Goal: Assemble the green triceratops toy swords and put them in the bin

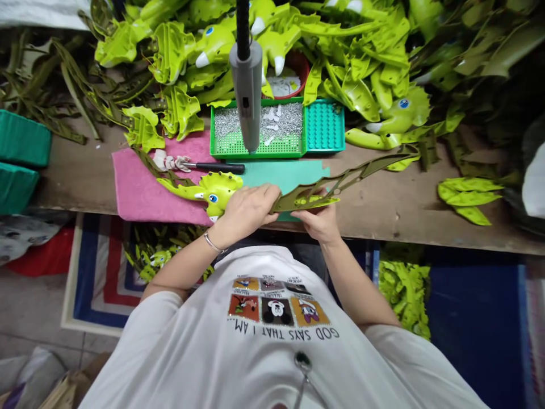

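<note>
My left hand (247, 207) lies curled over a lime-green toy dinosaur head (213, 192) with a blue eye, resting on a pink mat (140, 187). My right hand (319, 218) pinches the near end of a long olive-green plastic frame piece (353, 176) that stretches up and to the right over a teal mat (276, 173). Both hands meet at the bench's front edge, where the frame joins the dinosaur part.
A grey electric screwdriver (247, 96) hangs above a green tray of screws (281, 128). A black-handled tool (213, 166) lies on the pink mat. Heaps of green dinosaur parts (361, 62) cover the back of the wooden bench (404, 210). More parts sit in bins below (404, 289).
</note>
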`<state>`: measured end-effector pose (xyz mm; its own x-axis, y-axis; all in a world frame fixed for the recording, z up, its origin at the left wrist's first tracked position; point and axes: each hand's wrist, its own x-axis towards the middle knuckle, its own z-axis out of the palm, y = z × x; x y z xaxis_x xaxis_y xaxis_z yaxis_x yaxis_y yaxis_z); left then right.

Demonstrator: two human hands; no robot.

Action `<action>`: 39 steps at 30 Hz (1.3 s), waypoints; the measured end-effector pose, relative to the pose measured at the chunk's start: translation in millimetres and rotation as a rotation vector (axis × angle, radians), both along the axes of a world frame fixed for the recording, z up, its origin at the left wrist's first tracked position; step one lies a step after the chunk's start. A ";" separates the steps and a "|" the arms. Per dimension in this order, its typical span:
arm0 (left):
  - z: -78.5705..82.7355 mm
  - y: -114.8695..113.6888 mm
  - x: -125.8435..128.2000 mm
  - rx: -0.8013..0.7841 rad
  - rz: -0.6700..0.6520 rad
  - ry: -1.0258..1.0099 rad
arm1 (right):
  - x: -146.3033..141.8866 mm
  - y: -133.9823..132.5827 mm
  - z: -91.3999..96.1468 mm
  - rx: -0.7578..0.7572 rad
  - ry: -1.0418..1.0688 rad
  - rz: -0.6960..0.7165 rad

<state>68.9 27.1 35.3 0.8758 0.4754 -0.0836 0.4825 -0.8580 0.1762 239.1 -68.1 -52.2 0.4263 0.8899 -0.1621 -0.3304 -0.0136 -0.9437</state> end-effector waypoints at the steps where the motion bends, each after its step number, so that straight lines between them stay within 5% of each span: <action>1: 0.5 0.6 0.2 -0.008 0.009 -0.003 | 0.8 -0.4 -0.2 -0.004 0.006 -0.010; 8: 5.1 -0.6 6.3 -0.045 0.033 0.100 | -1.9 -3.8 7.5 0.013 0.173 0.045; 17: -5.9 -1.4 6.7 -0.070 0.040 0.072 | -5.9 -0.4 -2.7 -0.046 0.146 -0.066; 28: -0.6 1.6 7.7 -0.100 0.043 0.117 | 0.3 -7.0 7.9 -0.032 0.127 0.108; 39: -0.4 -1.7 7.0 -0.084 0.016 0.114 | 8.2 2.2 -5.8 -0.067 0.128 0.012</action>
<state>75.9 25.3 34.9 0.8509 0.4760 -0.2222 0.5167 -0.8347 0.1903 247.2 -65.8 -58.0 0.3879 0.8801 -0.2736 -0.4477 -0.0796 -0.8906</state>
